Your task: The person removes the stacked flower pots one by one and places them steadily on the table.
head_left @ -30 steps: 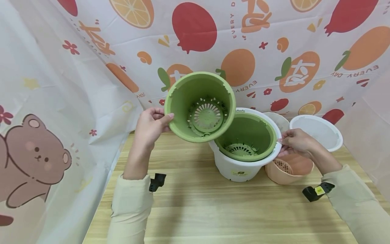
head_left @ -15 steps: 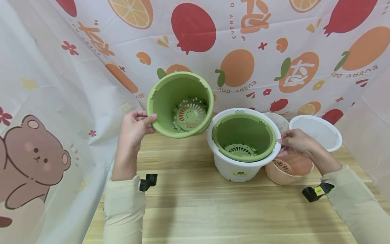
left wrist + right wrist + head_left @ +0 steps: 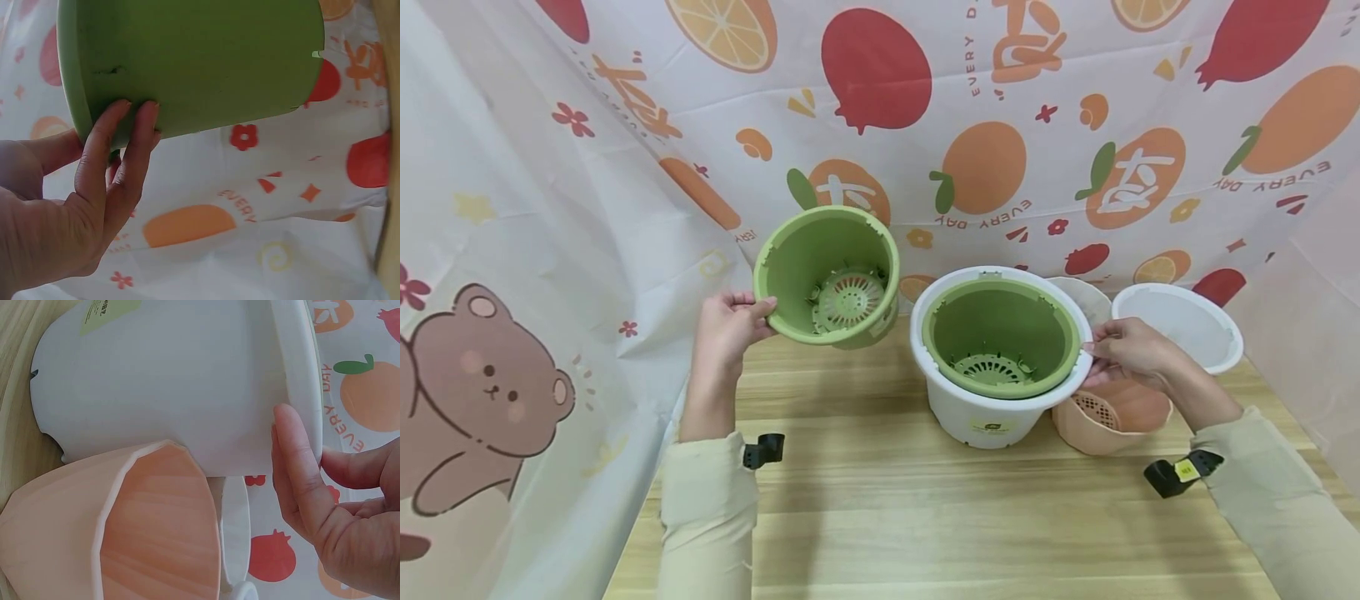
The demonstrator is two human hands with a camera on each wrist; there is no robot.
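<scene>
Green round plastic pot (image 3: 827,250): rim pinched by left grip (image 3: 728,325); unstacking step, apparently.
White round plastic pot (image 3: 981,408): rim held by right grip (image 3: 1126,350).
Wooden tabletop (image 3: 887,517): next likely calls for level lowering.

Left hand (image 3: 730,325): green pot (image 3: 827,262). Right hand (image 3: 1123,350): white pot (image 3: 955,408), green inner pot (image 3: 1000,325). Peach pot (image 3: 1112,425) under that hand. Cloth (image 3: 917,167) beyond hands: white, red/orange fruit print.

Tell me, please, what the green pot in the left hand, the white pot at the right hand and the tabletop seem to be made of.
Green pot: probably plastic, low sheen; neat, moulded-looking slots pierce its base.
White pot: likely plastic too, smooth and fairly matte, with an even, moulded-looking rim.
Tabletop: wood or wood-look laminate, soft sheen; streaky grain fits either.
</scene>
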